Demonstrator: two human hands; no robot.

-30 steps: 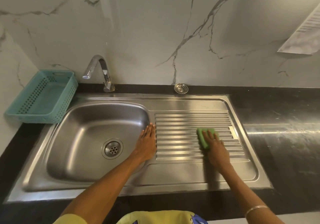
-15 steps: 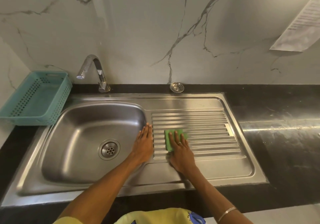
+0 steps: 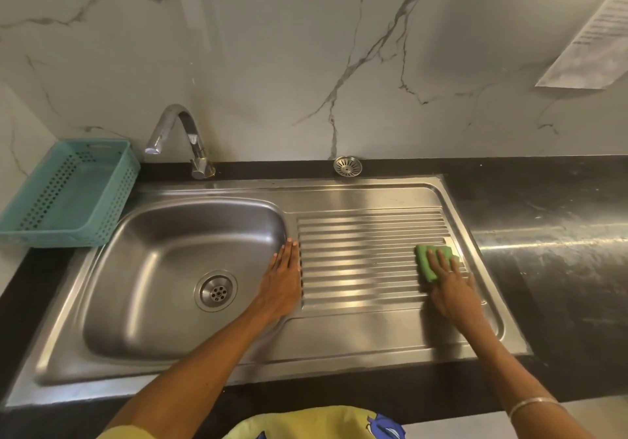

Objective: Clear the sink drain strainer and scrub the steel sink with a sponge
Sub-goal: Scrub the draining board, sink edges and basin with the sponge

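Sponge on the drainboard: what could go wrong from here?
The right hand presses the green sponge near the drainboard's right edge, so a long stroke might overrun onto the black counter. The drain strainer sits loose behind the sink and could get knocked.

Veined marble wall (image 3: 272, 64), black counter (image 3: 543, 200)

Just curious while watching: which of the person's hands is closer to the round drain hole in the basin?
Left. The left hand lies flat on the basin's right rim, just right of the drain. The right hand presses the green sponge on the far right of the ribbed drainboard.
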